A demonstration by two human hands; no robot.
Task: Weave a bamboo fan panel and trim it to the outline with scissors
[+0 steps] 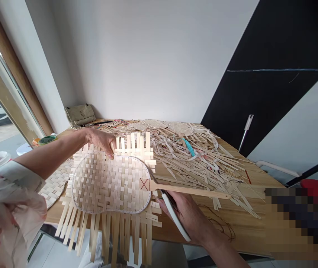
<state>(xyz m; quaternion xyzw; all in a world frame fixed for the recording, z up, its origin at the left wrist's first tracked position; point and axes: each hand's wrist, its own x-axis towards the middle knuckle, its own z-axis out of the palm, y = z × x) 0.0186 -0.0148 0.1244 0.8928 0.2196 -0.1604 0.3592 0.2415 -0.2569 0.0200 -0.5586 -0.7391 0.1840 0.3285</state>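
The woven bamboo fan (111, 184) left of centre is pale straw in a checker weave, with a red X (144, 184) at the base of its wooden handle (189, 190). The sleeve (8, 219) at lower left is white with red and pink florals. Straw-coloured strips (192, 167) at centre right hold a teal tassel (189, 147), on a honey-toned worktop (248, 219); khaki handbag (80, 114) upper left, black panel (259, 67) upper right.

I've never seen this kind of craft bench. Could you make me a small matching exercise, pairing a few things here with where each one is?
Things:
1. Olive handbag
2. Turquoise tassel
3. Red cross
4. White-handled scissors

Places:
A. On the wooden fan handle
B. In the right hand
C. Against the wall
D. Among the loose bamboo strips

Pairs: 1-C, 2-D, 3-A, 4-B
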